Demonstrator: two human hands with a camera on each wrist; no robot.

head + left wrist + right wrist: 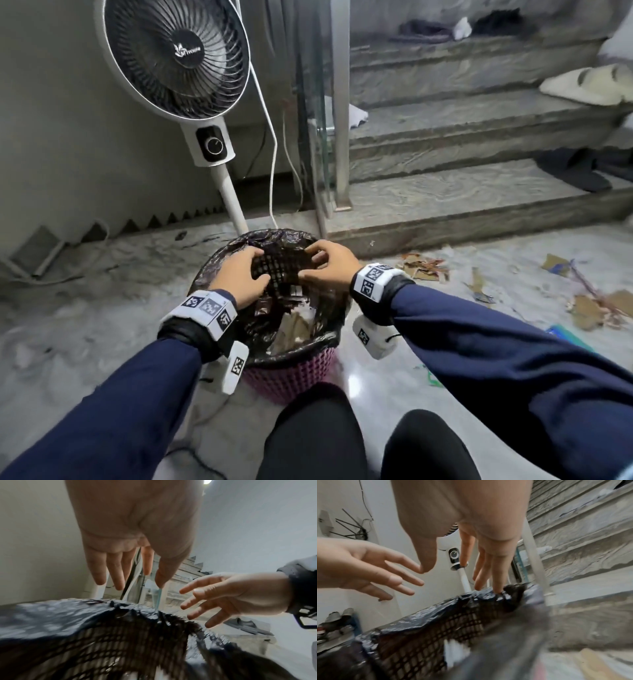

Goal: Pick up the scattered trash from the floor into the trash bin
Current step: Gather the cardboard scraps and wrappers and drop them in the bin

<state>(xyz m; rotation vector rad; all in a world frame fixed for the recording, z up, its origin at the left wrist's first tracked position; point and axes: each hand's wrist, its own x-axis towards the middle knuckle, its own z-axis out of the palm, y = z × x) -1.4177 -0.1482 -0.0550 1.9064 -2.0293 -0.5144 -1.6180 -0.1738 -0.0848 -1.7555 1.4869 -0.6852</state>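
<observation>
- Marbled floor (102, 308) runs to four stone steps (462, 202) on the far right, with one white standing fan (178, 58) against the far wall.
- Left hand (239, 277) and right hand (329, 265) hover over the bin's far rim, both with fingers spread and loosely extended, holding nothing; the right hand's fingertips (498, 588) touch the liner's edge.
- One pink lattice trash bin (291, 377) with a black bag liner (42, 615) stands on the floor just in front of the person's two knees, with paper scraps inside.
- Scattered cardboard pieces (424, 267) lie on the floor to the right, near the lowest step.
</observation>
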